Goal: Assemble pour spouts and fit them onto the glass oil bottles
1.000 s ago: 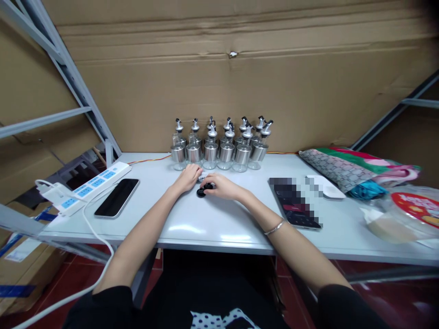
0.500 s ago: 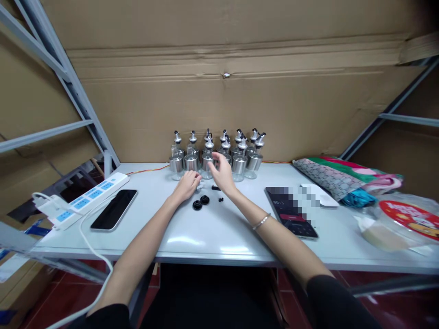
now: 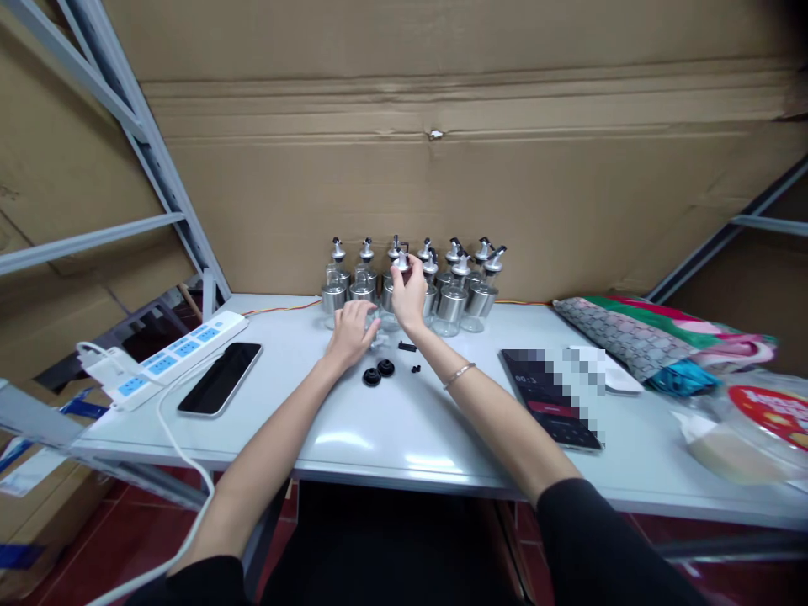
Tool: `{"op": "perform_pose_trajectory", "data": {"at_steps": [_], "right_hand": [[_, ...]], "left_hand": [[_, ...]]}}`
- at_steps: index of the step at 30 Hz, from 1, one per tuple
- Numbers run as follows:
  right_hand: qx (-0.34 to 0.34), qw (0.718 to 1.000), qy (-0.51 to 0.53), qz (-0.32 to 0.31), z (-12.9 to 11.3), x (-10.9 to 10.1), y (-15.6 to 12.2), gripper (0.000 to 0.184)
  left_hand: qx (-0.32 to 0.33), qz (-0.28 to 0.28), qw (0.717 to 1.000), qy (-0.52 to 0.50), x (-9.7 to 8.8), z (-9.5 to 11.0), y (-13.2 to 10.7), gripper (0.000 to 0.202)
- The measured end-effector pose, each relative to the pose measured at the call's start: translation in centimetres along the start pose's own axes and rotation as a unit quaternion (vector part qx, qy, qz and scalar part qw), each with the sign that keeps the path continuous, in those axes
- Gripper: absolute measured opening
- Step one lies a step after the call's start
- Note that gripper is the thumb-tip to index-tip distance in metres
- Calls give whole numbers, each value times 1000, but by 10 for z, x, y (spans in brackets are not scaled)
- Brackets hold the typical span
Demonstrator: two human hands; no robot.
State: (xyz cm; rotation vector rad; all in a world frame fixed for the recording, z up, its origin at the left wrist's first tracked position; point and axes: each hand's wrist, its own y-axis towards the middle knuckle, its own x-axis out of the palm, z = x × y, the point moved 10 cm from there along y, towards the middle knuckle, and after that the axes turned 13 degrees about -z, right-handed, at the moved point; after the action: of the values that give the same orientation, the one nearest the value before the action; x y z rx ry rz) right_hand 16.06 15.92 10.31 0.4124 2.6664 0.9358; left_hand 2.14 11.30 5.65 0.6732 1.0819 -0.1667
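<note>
Several glass and steel oil bottles [image 3: 470, 290] with pour spouts stand in rows at the back of the white table [image 3: 391, 421]. My right hand [image 3: 409, 290] reaches up among them, its fingers pinched on the spout top of one bottle [image 3: 400, 259] in the front row. My left hand [image 3: 351, 331] rests on the table in front of the bottles, fingers curled over a small clear part I cannot make out. Two black round caps [image 3: 378, 372] and small black bits [image 3: 410, 353] lie just right of that hand.
A black phone [image 3: 220, 378] and a white power strip [image 3: 167, 359] with its cable lie at the left. A dark tablet [image 3: 550, 396], a white device [image 3: 606, 370], folded patterned cloth [image 3: 656, 324] and a plastic bag [image 3: 751, 412] sit at the right. Cardboard backs the table.
My right hand left the black caps on the table and rose to the bottles, closing on one spout. My left hand stayed near the small part. The view shifted slightly.
</note>
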Motion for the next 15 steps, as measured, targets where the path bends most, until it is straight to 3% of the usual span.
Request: {"op": "perform_pose_trajectory", "data": {"at_steps": [3,5,9,12,15], "right_hand": [[-55,998,10,10,-30,-19,-8,30],[-75,997,25,1,-49,-30,-13,31],[-97,992,64,-48,-79,-37,-28,40],[-120,987,55,-92,-95,-32,-41,47],[-139,983,40,-113,-101,-29,-45,53]], "left_hand": [[-8,71,997,-18,-12,-1,-3,37],[3,83,995,-58,-13,3,-4,51],[60,28,967,-246,0,26,-3,82],[59,-30,935,-349,8,41,-5,64],[44,-39,934,-352,6,46,-9,54]]}}
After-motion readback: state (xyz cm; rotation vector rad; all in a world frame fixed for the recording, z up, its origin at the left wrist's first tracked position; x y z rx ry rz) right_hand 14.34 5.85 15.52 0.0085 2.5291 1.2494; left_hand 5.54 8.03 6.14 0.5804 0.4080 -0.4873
